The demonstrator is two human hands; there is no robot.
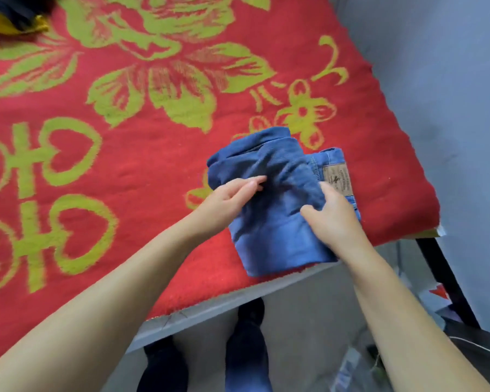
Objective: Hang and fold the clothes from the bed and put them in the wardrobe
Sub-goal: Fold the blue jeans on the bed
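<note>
Right now my left hand (pixel 232 195) pinches a ridge of denim with curled fingers (pixel 252 184), while my right hand (pixel 333 215) curls over the other side, gripping the cloth. Between them the jeans (pixel 272 222) lie folded small at the lower right corner of the bed (pixel 125 165). I judge the fold nearly done; next I must lift the bundle without it springing open. Clothes at the upper left (pixel 14 21) are cut off and blurred; no wardrobe shows.
</note>
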